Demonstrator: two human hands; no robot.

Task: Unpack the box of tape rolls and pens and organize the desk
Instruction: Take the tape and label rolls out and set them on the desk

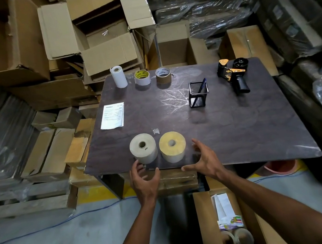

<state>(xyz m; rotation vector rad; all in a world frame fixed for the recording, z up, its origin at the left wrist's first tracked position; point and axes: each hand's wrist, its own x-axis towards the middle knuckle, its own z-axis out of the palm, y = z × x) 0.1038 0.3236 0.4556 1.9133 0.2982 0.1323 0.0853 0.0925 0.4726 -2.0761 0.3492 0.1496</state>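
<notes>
Stacked cardboard cartons and plastic-wrapped bundles crowd the storeroom around a dark brown desk (231, 131) at the centre of the frame. Near its lower edge two thick tape rolls stand on end side by side, a grey-white roll (143, 148) to the left and a yellowish roll (172, 146) to the right. The person's left hand (144, 180) hovers just below the grey-white roll, fingers loosely spread and holding nothing; whether a fingertip touches it cannot be told. The right hand (202, 158) is spread open just right of the yellowish roll, apart from it. Along the desk's upper edge stand a white paper roll (118, 77), a yellow-cored tape roll (142, 77) and a brown tape roll (163, 75). A mesh pen holder (198, 94) with a blue pen (201, 88) sits at centre right beside a tape dispenser (233, 74); a printed sheet (112, 116) lies left. At lower right, the open box (206, 226) on the floor holds more tape rolls (236, 238) and a packet of pens (231, 223).
</notes>
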